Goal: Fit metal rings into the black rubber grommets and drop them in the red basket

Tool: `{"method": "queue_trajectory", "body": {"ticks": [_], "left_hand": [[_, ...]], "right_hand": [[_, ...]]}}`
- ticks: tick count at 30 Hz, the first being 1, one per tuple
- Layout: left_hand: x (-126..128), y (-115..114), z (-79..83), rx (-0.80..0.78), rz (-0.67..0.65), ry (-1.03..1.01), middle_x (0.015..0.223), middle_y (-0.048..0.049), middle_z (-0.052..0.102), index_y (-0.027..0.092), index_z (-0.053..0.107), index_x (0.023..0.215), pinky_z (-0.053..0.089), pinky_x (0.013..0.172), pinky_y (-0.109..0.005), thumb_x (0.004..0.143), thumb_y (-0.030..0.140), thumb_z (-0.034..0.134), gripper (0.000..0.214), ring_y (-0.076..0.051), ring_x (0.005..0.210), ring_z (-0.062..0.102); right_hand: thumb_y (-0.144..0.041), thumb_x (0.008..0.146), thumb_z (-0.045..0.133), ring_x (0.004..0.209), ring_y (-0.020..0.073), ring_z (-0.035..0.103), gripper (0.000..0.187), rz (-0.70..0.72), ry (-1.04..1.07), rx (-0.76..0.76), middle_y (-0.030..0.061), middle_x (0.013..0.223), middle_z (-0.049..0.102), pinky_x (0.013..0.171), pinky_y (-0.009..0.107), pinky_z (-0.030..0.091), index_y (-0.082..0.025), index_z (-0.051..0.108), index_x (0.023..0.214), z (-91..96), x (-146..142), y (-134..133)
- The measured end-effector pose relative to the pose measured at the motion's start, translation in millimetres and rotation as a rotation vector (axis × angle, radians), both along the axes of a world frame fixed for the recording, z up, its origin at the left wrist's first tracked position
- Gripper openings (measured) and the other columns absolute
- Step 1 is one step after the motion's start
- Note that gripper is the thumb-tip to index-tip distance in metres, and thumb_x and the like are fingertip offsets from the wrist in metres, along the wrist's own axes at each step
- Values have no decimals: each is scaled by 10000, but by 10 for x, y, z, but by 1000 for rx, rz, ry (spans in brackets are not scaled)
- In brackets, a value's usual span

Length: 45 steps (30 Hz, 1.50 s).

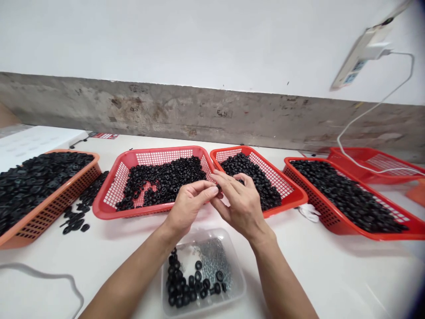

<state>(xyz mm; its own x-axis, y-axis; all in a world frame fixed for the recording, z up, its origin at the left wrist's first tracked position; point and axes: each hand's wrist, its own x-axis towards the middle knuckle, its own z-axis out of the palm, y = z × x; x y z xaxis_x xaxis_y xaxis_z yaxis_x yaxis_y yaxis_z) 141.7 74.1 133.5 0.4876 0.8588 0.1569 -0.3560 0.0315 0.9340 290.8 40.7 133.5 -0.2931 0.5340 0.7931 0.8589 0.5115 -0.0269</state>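
Observation:
My left hand (190, 204) and my right hand (239, 201) meet above the front rim of two red baskets, fingertips pinched together on a small part I cannot make out. Behind the left hand a red basket (109, 199) holds black rubber rings (166, 177). Behind the right hand a second red basket (285, 182) is heaped with black rings. Below my wrists a clear plastic tray (236, 283) holds several black rings (186, 283) and a pile of small metal pieces (214, 261).
An orange basket (49, 208) of black parts sits at the left, with loose black parts (81, 208) beside it. At the right stand a red basket (332, 221) of black rings and another red basket (365, 157). A power strip (360, 55) with a white cable hangs on the wall.

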Motion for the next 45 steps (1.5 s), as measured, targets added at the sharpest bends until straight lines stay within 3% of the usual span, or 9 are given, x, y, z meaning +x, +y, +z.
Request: {"method": "queue_trajectory", "body": {"ticks": [5, 13, 21, 30, 35, 45], "left_hand": [[6, -21, 13, 15, -6, 20, 753, -7, 701, 160, 777, 829, 465, 766, -225, 827, 247, 689, 123, -126, 766, 592], [2, -7, 2, -9, -20, 21, 750, -15, 684, 149, 752, 787, 451, 756, -225, 837, 239, 667, 134, -127, 758, 578], [38, 8, -27, -151, -120, -65, 735, -15, 655, 148, 717, 744, 439, 766, -232, 838, 248, 659, 150, -124, 750, 562], [11, 46, -25, -161, -236, -2, 735, -17, 632, 139, 724, 746, 410, 718, -228, 783, 400, 739, 264, -120, 725, 530], [-9, 64, -15, -95, -169, 27, 679, 1, 592, 134, 716, 700, 387, 676, -233, 767, 415, 751, 291, -109, 661, 477], [11, 62, -75, 0, -174, 80, 727, -24, 669, 133, 735, 754, 441, 771, -268, 826, 503, 686, 380, -142, 733, 562]], "right_hand": [[-254, 963, 545, 1055, 213, 696, 229, 15, -21, 9, 144, 1193, 710, 962, 398, 400, -152, 616, 1155, 26, 38, -14], [-279, 967, 560, 1090, 216, 682, 269, 6, -27, 1, 157, 1231, 689, 975, 402, 390, -136, 601, 1190, 34, 30, -18], [-235, 945, 585, 1022, 209, 709, 229, 44, -34, 69, 152, 1151, 725, 959, 395, 403, -134, 602, 1150, 20, 37, -4], [-218, 919, 598, 916, 200, 727, 195, 16, -29, 72, 108, 1064, 758, 959, 405, 406, -168, 621, 1106, 20, 120, -3], [-203, 962, 535, 888, 189, 713, 193, 60, -56, 88, 118, 1003, 753, 893, 364, 472, -142, 589, 1137, -12, 78, 21], [-173, 973, 504, 746, 163, 684, 97, 184, -11, 83, 61, 835, 735, 869, 345, 519, -164, 595, 1005, -113, 123, 108]]}}
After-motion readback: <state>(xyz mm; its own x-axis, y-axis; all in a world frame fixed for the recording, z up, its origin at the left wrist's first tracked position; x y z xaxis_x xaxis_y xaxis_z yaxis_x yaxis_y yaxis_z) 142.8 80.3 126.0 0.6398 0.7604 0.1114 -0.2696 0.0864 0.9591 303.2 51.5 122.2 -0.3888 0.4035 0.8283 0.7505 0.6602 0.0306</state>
